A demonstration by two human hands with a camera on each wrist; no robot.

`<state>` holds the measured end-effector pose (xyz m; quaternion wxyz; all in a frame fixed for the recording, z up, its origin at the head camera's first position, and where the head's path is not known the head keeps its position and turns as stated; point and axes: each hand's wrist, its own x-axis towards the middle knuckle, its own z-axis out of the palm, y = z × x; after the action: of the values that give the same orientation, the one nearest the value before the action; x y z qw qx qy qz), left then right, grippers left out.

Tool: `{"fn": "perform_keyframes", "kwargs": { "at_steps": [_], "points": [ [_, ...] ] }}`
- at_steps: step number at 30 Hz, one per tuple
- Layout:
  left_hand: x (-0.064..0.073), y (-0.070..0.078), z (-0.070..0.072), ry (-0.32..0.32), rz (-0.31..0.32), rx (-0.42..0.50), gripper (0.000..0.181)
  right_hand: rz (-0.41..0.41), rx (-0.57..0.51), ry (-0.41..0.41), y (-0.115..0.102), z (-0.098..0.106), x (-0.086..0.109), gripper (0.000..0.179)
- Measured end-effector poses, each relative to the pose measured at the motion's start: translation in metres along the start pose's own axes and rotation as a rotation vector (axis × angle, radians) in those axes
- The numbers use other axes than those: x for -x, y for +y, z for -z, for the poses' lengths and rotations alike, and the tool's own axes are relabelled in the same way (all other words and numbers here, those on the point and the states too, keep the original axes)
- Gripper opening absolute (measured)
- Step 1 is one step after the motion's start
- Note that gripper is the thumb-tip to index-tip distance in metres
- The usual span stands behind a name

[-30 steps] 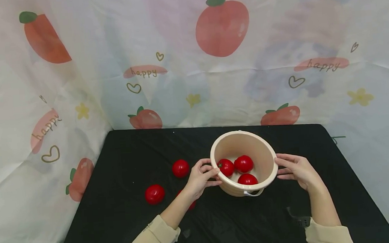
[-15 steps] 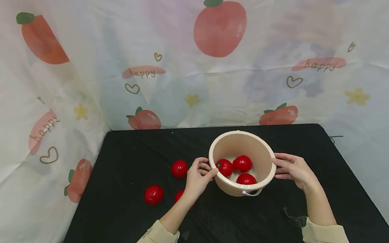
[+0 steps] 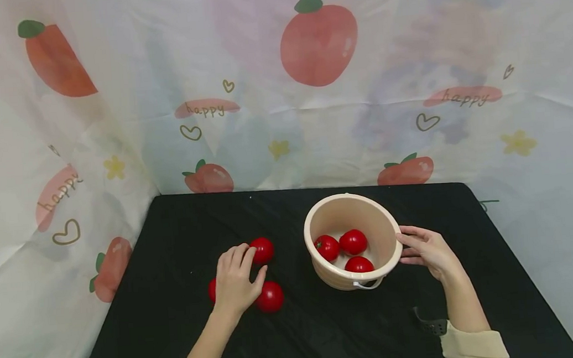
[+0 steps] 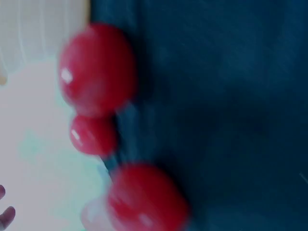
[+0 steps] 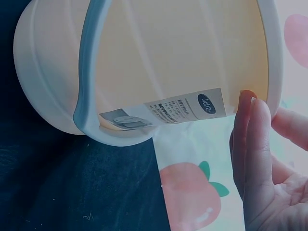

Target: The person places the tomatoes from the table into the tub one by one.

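A cream bucket [image 3: 341, 280] with a white handle [image 3: 369, 285] stands tilted towards me, with three red tomatoes, one of them a tomato [image 3: 353, 242] at the back, inside. My right hand [image 3: 428, 249] holds its right rim, fingertips against the outer wall in the right wrist view. Left of the bucket, my left hand [image 3: 236, 282] hovers over three more tomatoes, fingers loosely bent and holding nothing. Its fingertips are by the far tomato [image 3: 264, 250], its thumb is near the closer tomato [image 3: 271, 297], and it partly covers the left tomato [image 3: 211, 289].
The black-covered table [image 3: 327, 337] meets a printed curtain [image 3: 263, 136] at the back and left. A dark strap [image 3: 431, 324] hangs at the right wrist. A printed label [image 5: 187, 108] is on the bucket's side.
My left hand has let go of the bucket's left rim and moved left over the loose tomatoes. My right hand stays at the rim. The whole head view has shifted slightly.
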<state>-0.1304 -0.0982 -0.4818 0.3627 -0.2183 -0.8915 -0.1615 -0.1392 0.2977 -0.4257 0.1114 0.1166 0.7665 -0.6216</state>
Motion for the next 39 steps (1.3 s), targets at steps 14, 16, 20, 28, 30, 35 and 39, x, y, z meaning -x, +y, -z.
{"fn": "perform_keyframes", "kwargs": {
  "at_steps": [14, 16, 20, 28, 30, 35, 39],
  "points": [
    [0.077, -0.058, 0.027, -0.353, 0.292, -0.164, 0.073, -0.008, -0.005, -0.008, -0.002, -0.001, 0.001, 0.066],
    [0.085, -0.059, 0.027, -0.403, 0.331, -0.162, 0.079, -0.009, -0.002, -0.006, -0.001, -0.001, 0.002, 0.066],
    [0.093, -0.062, 0.021, -0.454, 0.364, -0.157, 0.083, -0.010, 0.001, -0.002, -0.001, -0.002, 0.001, 0.066],
    [0.096, -0.064, 0.005, -0.447, 0.356, -0.162, 0.079, -0.014, 0.007, 0.004, 0.000, -0.002, 0.001, 0.065],
    [0.096, -0.065, 0.002, -0.445, 0.363, -0.171, 0.079, -0.018, 0.006, 0.005, -0.001, -0.002, 0.001, 0.065],
    [0.095, -0.067, -0.002, -0.465, 0.382, -0.176, 0.081, -0.021, 0.003, 0.006, -0.001, -0.002, 0.001, 0.065],
    [0.093, -0.068, -0.003, -0.479, 0.389, -0.169, 0.081, -0.016, 0.004, 0.007, 0.000, -0.002, 0.002, 0.065]
  ]
}}
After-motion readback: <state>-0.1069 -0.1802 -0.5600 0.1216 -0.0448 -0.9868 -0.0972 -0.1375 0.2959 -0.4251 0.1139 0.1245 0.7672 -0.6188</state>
